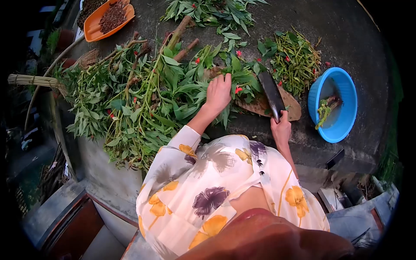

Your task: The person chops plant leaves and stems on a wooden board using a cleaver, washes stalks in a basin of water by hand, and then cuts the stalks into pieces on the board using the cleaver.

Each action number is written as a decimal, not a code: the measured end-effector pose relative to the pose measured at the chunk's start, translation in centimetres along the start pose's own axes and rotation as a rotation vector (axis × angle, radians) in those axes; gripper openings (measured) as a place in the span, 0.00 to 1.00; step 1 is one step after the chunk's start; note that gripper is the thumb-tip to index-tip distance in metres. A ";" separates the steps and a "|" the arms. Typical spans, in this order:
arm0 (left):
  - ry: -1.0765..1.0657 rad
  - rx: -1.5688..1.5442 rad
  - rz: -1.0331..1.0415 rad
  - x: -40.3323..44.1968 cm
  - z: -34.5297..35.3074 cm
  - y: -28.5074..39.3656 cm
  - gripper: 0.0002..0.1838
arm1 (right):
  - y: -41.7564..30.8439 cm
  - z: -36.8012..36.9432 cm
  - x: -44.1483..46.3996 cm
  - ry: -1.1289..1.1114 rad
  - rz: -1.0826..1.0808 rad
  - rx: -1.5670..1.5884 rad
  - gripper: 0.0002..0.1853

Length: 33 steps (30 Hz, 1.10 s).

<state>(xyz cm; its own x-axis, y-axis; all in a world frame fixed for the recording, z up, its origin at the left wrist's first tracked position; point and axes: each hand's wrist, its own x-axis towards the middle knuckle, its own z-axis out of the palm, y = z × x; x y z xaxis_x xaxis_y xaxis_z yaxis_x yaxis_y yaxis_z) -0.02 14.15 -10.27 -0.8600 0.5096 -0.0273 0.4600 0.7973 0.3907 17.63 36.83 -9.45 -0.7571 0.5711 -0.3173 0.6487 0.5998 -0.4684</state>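
My left hand (219, 93) is closed around a bunch of leafy stems (245, 82) with red flowers. The stems lie across a wooden chopping board (293, 105). In my right hand (281, 129) is the handle of a cleaver (271, 92) with a broad dark blade, which rests over the right part of the board beside the leaves. To the left of my left hand spreads a large heap of leafy plants (151, 102) with thick stalks and red blossoms. Beyond the board sits a pile of chopped green stems (297, 65).
A blue basin (315, 102) at the right holds water and a piece of root or stem. At the back left lies an orange scoop (92, 28) with dry brown bits. A straw broom (37, 80) juts in from the left. More leafy cuttings (212, 13) lie at the far side.
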 end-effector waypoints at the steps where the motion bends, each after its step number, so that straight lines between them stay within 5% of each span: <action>1: 0.001 0.032 -0.043 0.1 -0.1 -0.1 0.24 | 0.3 0.2 0.0 -0.019 -0.020 0.010 0.25; 11: -0.107 -0.183 -0.096 0.8 1.3 -3.6 0.43 | 2.3 0.7 -0.3 -0.065 -0.105 0.012 0.34; 16: -0.081 -0.345 -0.074 1.2 1.5 -5.2 0.40 | 2.5 -0.9 0.3 -0.122 -0.270 -0.203 0.35; 18: -0.107 -0.734 -0.192 1.5 0.4 -5.2 0.39 | 1.6 -1.4 0.1 -0.162 -0.199 -0.165 0.35; 22: -0.055 -0.561 -0.306 1.4 -0.1 -4.0 0.43 | 2.0 0.1 -0.1 -0.121 -0.185 -0.097 0.34; 24: 0.019 -0.079 -0.124 0.5 0.5 -2.3 0.44 | 2.2 0.9 0.0 -0.037 -0.281 -0.082 0.35; 26: -0.013 0.055 -0.087 -0.2 0.9 -0.1 0.43 | 1.6 1.0 -0.3 -0.027 -0.186 -0.013 0.34; 33: 0.045 -0.042 -0.065 0.3 3.0 -3.3 0.27 | 0.9 -2.0 0.7 0.023 -0.064 0.076 0.20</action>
<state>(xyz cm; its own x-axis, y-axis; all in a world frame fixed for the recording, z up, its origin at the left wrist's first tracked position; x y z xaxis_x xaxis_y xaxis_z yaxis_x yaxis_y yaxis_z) -1.15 12.69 -14.29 -0.8971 0.4416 -0.0128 0.3942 0.8134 0.4278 17.84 38.87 -8.43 -0.7943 0.5464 -0.2656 0.5905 0.5918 -0.5486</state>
